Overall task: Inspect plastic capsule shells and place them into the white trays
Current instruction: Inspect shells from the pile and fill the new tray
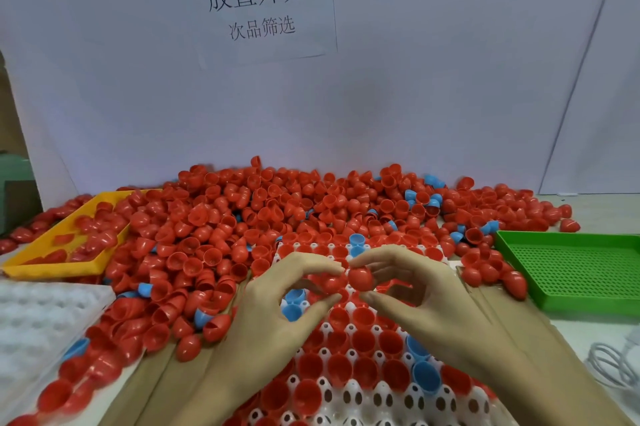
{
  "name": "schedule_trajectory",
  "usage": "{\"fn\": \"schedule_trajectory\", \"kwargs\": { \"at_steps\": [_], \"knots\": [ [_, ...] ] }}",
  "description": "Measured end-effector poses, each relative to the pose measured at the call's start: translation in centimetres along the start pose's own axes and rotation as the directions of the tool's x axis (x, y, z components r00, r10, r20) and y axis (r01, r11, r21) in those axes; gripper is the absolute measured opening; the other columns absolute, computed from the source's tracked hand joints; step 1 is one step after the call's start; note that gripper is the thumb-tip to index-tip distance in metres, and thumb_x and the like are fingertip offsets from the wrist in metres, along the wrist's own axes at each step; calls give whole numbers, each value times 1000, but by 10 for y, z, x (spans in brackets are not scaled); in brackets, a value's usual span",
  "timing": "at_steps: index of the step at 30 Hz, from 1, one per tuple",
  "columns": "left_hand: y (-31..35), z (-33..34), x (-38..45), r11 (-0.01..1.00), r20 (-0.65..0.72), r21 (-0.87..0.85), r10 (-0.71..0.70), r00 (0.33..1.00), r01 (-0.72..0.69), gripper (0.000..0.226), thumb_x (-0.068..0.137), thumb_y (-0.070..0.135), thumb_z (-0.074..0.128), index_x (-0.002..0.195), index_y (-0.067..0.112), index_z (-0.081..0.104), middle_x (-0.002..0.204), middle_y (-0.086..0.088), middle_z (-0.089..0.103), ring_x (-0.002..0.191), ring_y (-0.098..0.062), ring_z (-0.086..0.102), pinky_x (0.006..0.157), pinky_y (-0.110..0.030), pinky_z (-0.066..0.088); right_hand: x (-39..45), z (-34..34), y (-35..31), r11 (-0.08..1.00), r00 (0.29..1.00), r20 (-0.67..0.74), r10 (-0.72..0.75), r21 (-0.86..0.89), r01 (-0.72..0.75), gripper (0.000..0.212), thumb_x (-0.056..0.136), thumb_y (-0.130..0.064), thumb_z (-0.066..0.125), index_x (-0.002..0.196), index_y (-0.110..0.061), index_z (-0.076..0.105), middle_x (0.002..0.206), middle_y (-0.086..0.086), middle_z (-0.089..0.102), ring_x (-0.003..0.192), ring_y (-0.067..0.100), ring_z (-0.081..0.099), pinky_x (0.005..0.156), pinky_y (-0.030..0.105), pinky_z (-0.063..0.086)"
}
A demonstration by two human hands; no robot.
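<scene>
White board backs the bench, its paper sign [254, 3] reading 放置外壳 and 次品筛选. Before it sprawls a heap of red and blue plastic capsule shells [277, 211]. Near centre, over the white pocketed tray [363, 391], the left hand [277, 315] pinches one red shell [329, 282] and the right hand [415, 297] another [361, 278]. Inspection seems under way; next, each needs seating in a free pocket.

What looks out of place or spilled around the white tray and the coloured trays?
The loose pile of red shells spreads over the yellow tray's rim and against the green perforated tray. A few blue shells sit among the red ones in the white tray. The left hand and right hand each hold a red shell.
</scene>
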State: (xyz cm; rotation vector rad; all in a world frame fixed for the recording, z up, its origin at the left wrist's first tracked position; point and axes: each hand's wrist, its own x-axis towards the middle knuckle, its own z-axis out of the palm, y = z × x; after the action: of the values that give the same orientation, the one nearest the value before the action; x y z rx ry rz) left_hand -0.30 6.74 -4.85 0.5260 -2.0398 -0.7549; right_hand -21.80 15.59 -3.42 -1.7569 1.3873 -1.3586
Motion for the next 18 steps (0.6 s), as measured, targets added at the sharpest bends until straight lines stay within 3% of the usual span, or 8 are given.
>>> {"fn": "schedule_trajectory", "kwargs": {
  "at_steps": [3, 6, 9, 12, 14, 16, 18],
  "knots": [
    [-1, 0, -3, 999, -9, -14, -30, 999, 30, 30, 94, 37, 77, 123, 35, 69, 121, 9, 73, 111, -16, 72, 94, -20, 55, 0, 1, 0, 999, 1000, 1, 18, 44, -18, 32, 93, -16, 80, 117, -35, 75, 110, -1, 77, 103, 23, 74, 85, 38, 64],
    [4, 0, -5, 967, 46, -165, -188, 981, 193, 35, 97, 43, 72, 130, 35, 65, 109, 2, 76, 104, -21, 75, 93, -23, 57, -1, 1, -2, 995, 997, -9, 76, 71, -75, 16, 96, -35, 73, 109, -26, 77, 92, 2, 77, 82, 16, 75, 73, 23, 59],
    [10, 2, -3, 914, 131, -280, -266, 955, 293, 22, 106, 38, 61, 124, 28, 69, 89, -11, 77, 80, -28, 77, 80, -29, 61, -2, 5, -1, 995, 995, 7, 96, 33, -96, 35, 100, -46, 62, 85, -17, 74, 68, 2, 70, 59, 14, 67, 63, 22, 52],
    [14, 7, -2, 848, 177, -356, -351, 920, 392, 27, 105, 42, 56, 106, 23, 75, 77, -15, 76, 65, -31, 74, 68, -31, 61, -4, 9, 1, 996, 996, 36, 83, -15, -83, 49, 105, -48, 55, 72, -13, 67, 59, -1, 64, 52, 11, 60, 59, 23, 48],
    [15, 8, -2, 802, 201, -396, -399, 895, 447, 29, 103, 45, 57, 99, 23, 75, 77, -19, 76, 61, -33, 72, 60, -30, 58, -4, 11, 1, 998, 998, 24, 65, -27, -64, 36, 105, -43, 58, 83, -19, 72, 69, -1, 68, 59, 9, 64, 62, 22, 50],
    [15, 6, 0, 771, 199, -422, -435, 878, 478, 31, 100, 48, 60, 94, 20, 73, 77, -23, 76, 58, -33, 70, 55, -28, 55, -4, 13, 2, 997, 998, -11, 58, 42, -58, 9, 104, -28, 65, 106, -26, 73, 90, -2, 73, 75, 14, 72, 69, 23, 56],
    [14, 4, 1, 755, 181, -436, -460, 869, 490, 38, 96, 51, 62, 90, 15, 72, 76, -25, 75, 54, -32, 70, 51, -26, 54, -4, 15, 1, 996, 999, -30, 31, 87, -28, 24, 102, -14, 69, 120, -29, 67, 105, -1, 71, 89, 19, 73, 72, 32, 60]
  ]
}}
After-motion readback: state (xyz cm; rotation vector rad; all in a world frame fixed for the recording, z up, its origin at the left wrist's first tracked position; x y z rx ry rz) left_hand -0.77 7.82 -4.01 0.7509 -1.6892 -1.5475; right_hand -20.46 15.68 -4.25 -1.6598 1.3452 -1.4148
